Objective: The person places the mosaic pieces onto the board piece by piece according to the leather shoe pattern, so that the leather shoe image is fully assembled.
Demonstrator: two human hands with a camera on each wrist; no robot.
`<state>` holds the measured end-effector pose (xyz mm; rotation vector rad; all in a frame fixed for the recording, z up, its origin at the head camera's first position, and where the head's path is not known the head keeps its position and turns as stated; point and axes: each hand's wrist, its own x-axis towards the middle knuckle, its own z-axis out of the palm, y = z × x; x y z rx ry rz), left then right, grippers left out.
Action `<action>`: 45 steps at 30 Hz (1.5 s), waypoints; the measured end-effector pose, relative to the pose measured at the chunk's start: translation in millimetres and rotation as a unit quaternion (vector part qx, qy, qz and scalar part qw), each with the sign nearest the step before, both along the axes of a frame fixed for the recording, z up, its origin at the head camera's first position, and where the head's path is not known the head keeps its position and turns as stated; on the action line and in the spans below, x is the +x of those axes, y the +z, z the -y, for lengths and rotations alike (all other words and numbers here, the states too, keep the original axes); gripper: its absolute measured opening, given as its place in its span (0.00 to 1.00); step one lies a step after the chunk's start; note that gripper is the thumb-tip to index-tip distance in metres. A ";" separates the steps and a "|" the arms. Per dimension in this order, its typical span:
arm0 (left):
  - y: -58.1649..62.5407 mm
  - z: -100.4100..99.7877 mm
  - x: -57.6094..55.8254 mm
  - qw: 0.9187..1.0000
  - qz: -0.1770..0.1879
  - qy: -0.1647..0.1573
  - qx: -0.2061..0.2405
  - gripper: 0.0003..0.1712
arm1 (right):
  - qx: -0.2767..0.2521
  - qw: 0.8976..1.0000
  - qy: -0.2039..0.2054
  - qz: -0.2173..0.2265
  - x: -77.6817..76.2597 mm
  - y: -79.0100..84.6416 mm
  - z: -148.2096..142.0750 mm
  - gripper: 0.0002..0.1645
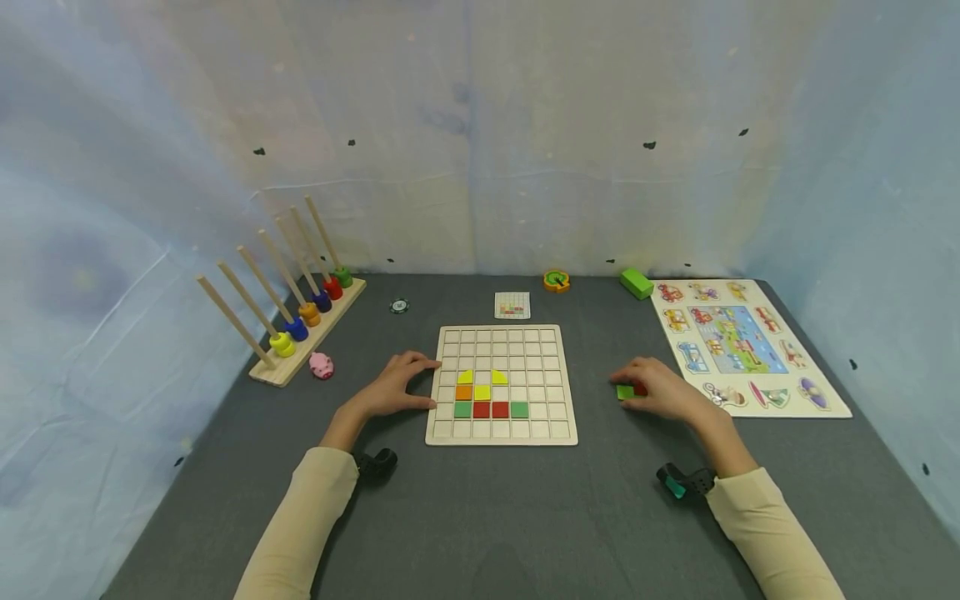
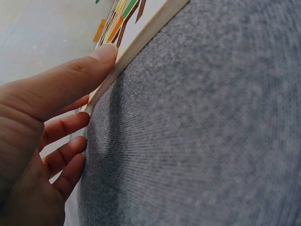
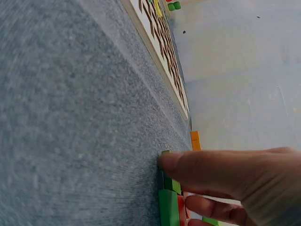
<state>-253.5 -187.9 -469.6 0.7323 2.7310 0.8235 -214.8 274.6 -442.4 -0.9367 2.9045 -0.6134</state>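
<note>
neatly gridded, the pale board touches a relaxed left hand; right hand pinches a green block.

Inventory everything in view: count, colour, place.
table: one, dark grey, foreground
backdrop: one, blue-grey, background
grid board: one, beige, centre
square tiles: six (two green, two red, one orange, one yellow), on grid board
quarter-round tiles: two, yellow, on grid board
pattern card: one, white, behind grid board
poker chip: one, black-white, card's left
round toy: one, orange-green, card's right
puzzle board: one, multicoloured, right
block: one, green, by puzzle board
loose tiles: count unclear, green-red, between boards
peg stacker: one, beige, left
rings: count unclear, multicoloured, on stacker
pig figure: one, pink, by stacker
wrist devices: two, black, wrists
sleeves: two, beige, forearms
left hand: one, bare, touching grid board's left edge
right hand: one, bare, around loose tiles
</note>
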 end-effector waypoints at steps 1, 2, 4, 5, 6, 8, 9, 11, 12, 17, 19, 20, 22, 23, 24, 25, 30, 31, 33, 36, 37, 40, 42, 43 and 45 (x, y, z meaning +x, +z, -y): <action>-0.3 0.0 0.0 1.000 0.000 0.000 0.000 0.41 | 0.001 1.000 -0.001 -0.004 0.0 0.1 -0.3 0.19; -0.4 -0.1 0.1 1.000 -0.001 0.000 0.000 0.42 | 0.002 1.000 -0.001 -0.009 -0.1 0.1 -0.6 0.19; -0.2 -0.1 0.4 1.000 0.000 0.000 -0.001 0.42 | 0.003 1.000 0.000 -0.017 -0.5 -0.2 -1.2 0.17; -0.1 -0.2 0.4 1.000 0.000 0.001 -0.001 0.42 | 0.003 1.000 0.002 -0.020 -0.9 -0.8 -1.6 0.16; 0.0 -0.2 0.3 1.000 0.000 0.001 -0.001 0.42 | 0.001 1.000 0.003 -0.024 -1.4 -1.3 -1.6 0.16; 0.1 -0.1 0.4 1.000 -0.001 0.001 -0.002 0.42 | -0.002 0.999 0.003 -0.034 -2.2 -2.9 -1.0 0.15; 0.0 0.0 0.3 1.000 -0.002 0.000 -0.002 0.42 | -0.006 0.999 0.002 -0.039 -2.6 -3.9 -0.6 0.15; -0.3 0.2 -0.1 1.000 -0.003 0.000 -0.003 0.42 | -0.022 0.999 -0.001 -0.045 -3.7 -5.8 0.4 0.15; -0.6 0.4 -0.4 1.000 -0.003 -0.001 -0.003 0.42 | -0.032 0.998 -0.004 -0.046 -4.0 -6.2 1.7 0.15; -1.1 0.7 -1.0 1.000 -0.002 -0.001 -0.004 0.42 | -0.078 0.996 -0.002 -0.034 -4.8 -5.7 11.8 0.16; -0.7 0.6 -0.7 1.000 0.000 -0.001 -0.005 0.42 | -0.086 0.996 0.008 -0.025 -4.6 -4.2 18.6 0.17; -1.0 0.8 -1.0 1.000 0.000 -0.001 -0.005 0.42 | -0.088 0.996 0.013 -0.020 -4.3 -3.4 22.5 0.17; -0.9 0.7 -1.0 1.000 0.002 -0.001 -0.003 0.42 | -0.090 0.996 0.023 -0.014 -4.0 -2.4 30.4 0.17; -0.8 0.7 -0.9 1.000 0.001 -0.002 -0.002 0.42 | -0.092 0.995 0.028 -0.010 -3.8 -2.2 34.5 0.17; -0.8 0.7 -0.9 1.000 0.001 -0.003 -0.002 0.42 | -0.094 0.995 0.033 -0.008 -3.6 -2.0 38.6 0.17; -0.9 0.6 -1.1 1.000 0.000 -0.004 -0.001 0.42 | -0.096 0.995 0.038 -0.005 -3.4 -2.0 42.6 0.17; 0.1 0.6 -0.7 1.000 -0.001 -0.006 -0.003 0.42 | -0.103 0.992 0.069 0.003 -0.8 0.2 62.9 0.17; 0.5 0.5 -0.6 1.000 -0.001 -0.006 -0.002 0.42 | -0.103 0.992 0.075 0.004 0.0 0.7 66.8 0.18; 1.3 0.3 -0.3 1.000 0.000 -0.006 -0.002 0.42 | -0.104 0.991 0.087 0.002 1.0 0.2 73.6 0.18; 2.0 -0.1 -0.4 1.000 0.002 -0.005 -0.001 0.42 | -0.107 0.989 0.099 -0.001 1.7 -3.3 82.2 0.18; 2.0 -0.1 -0.4 1.000 0.003 -0.005 0.000 0.42 | -0.107 0.989 0.103 -0.003 1.6 -5.0 84.7 0.18; 1.2 0.5 -0.4 1.000 0.003 -0.005 -0.005 0.42 | -0.107 0.988 0.110 -0.012 1.1 -11.2 91.2 0.15; 0.3 0.9 -0.6 1.000 0.002 -0.005 -0.009 0.42 | -0.110 0.987 0.119 -0.020 0.4 -16.0 94.0 0.12; -0.1 1.1 -0.8 1.000 0.001 -0.006 -0.010 0.42 | -0.112 0.986 0.123 -0.024 0.3 -17.8 95.2 0.11; -0.6 1.2 -1.3 1.000 0.003 -0.004 -0.010 0.42 | -0.120 0.984 0.130 -0.030 0.0 -21.2 96.7 0.10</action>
